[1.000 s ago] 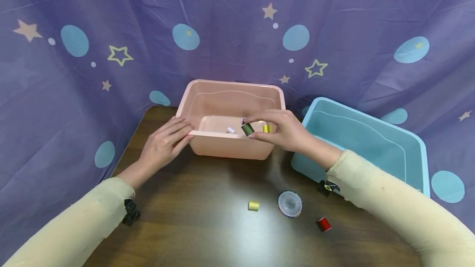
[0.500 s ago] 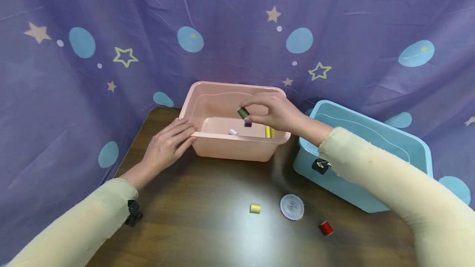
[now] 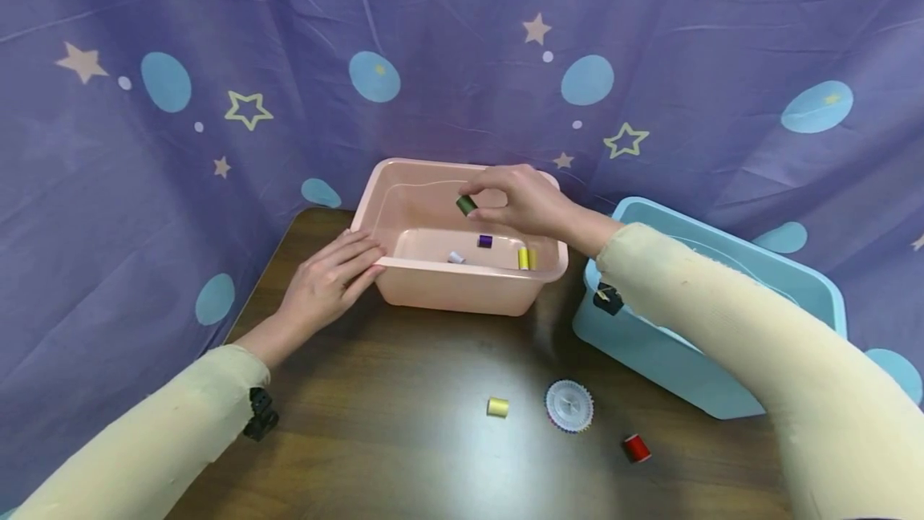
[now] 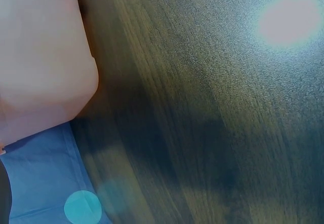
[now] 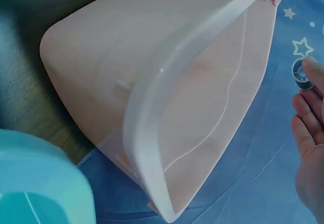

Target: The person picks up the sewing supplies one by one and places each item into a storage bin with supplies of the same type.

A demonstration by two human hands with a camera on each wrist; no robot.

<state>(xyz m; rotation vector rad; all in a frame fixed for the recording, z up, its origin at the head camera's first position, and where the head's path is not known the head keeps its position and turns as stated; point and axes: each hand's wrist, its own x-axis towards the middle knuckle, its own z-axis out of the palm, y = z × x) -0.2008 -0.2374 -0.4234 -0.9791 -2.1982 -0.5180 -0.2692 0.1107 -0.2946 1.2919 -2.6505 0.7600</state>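
A creased purple curtain [image 3: 469, 62] hangs behind a wood-grained table [image 3: 390, 440]. Smooth, round-cornered plastic tubs stand there: a blue tub [image 3: 664, 367], a pink tub [image 3: 455, 289]. The left hand [image 3: 325, 279] grips the pink rim; the right hand [image 3: 523, 199] pinches a cylindrical green spool [image 3: 466, 205] over the pink tub. A flat, bead-edged disc [image 3: 569, 406] lies near a red spool [image 3: 637, 448].

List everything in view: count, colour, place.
Bins: 2, pink and blue, on table
Spool: 1, green, over pink bin
Spools: at least 3, purple, white and yellow, in pink bin
Spools: 2, pale yellow and red, on table
Pin wheel: 1, white, between these
Table: 1, brown, underneath
Curtain: 1, purple, behind
Left grip: 1, bare, on pink bin's rim
Right grip: 1, bare, holding green spool
Sleeves: 2, cream, on arms
Cameras: 2, black, on wrists
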